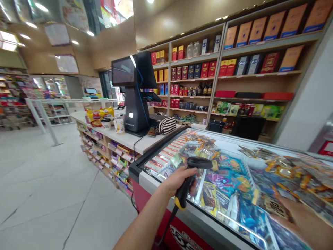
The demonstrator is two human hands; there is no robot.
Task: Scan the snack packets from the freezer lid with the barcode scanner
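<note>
Grips a black barcode scanner [199, 162] in the left hand [177, 178], closed round the handle [182, 190], above the near edge of a glass-topped freezer [147, 182]. Holds a dark-lettered packet [276, 207] in the right hand [303, 217], over the freezer's right part, beside orange-and-brown packets [286, 170]. Faces, farther out, a white counter [145, 143] with a dark checkout terminal [134, 107], and shelves [270, 41] of boxes [274, 27] behind.

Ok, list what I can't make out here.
In the head view:
Scanner handle: partly hidden by the left hand.
Packet at the right hand: small print too blurred to read.
Freezer lettering: partly cut off by the bottom edge.
Shelf labels: print too small.
</note>
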